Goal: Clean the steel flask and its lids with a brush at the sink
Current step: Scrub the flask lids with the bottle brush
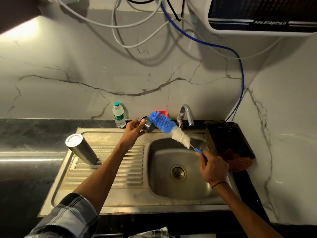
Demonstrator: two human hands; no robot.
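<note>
Steel lid (147,127), cup-shaped, pinched between the thumb and curled fingers of the left hand (134,128), held above the back rim of the sink (120,206), open mouth turned toward the brush. Bottle brush (169,128), blue bristles at the tip and white bristles behind them, blue handle; the blue tip touches the lid's mouth, just right of the left grip, and whether it enters the lid cannot be told. Right hand (214,168) closed round the handle end, low and right of the lid, over the basin beside the drain (178,173). Steel flask (81,149), standing mouth-down and tilted in view on the ribbed drainboard, well left of the left hand and apart from it. Plastic water bottle (118,115), green cap, upright on the counter just left of the left grip. Tap (186,115), behind the brush. Dark perforated basket (228,140), just right of the right hand, an orange item inside it. Red object (162,113), partly hidden behind the bristles.
</note>
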